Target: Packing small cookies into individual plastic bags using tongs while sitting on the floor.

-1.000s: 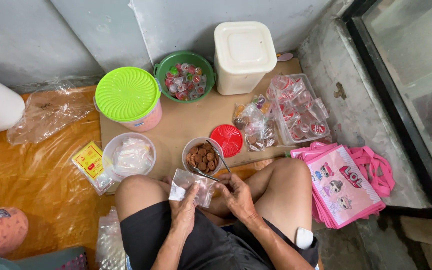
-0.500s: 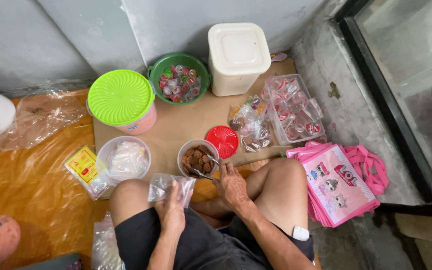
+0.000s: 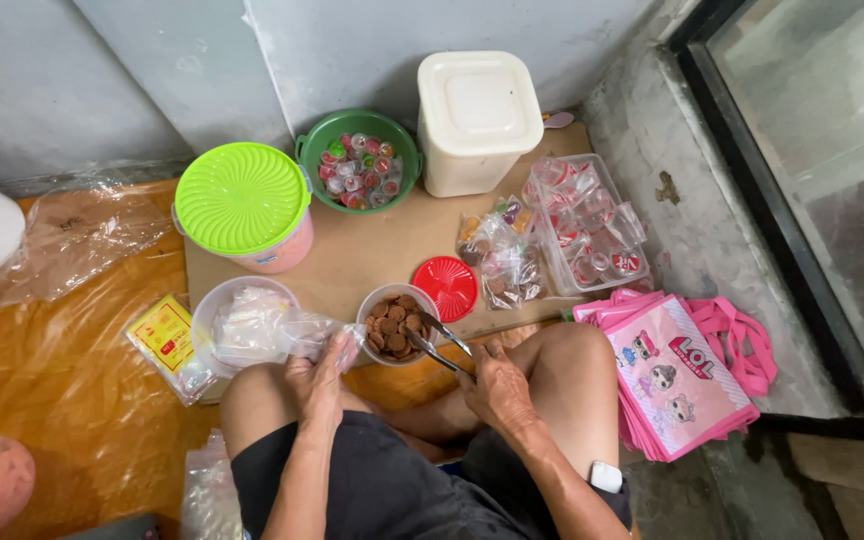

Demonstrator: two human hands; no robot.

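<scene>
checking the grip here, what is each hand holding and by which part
The right hand holds metal tongs by their rear end, tips in the bowl of brown pieces. The left hand pinches a small clear bag at its edge.

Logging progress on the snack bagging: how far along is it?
Done: filled small bags lie by the red lid. In hand: left hand holds a clear bag open; right hand has metal tongs at the cup of brown pieces. Left: the cup looks well stocked, and the bag looks empty.
</scene>
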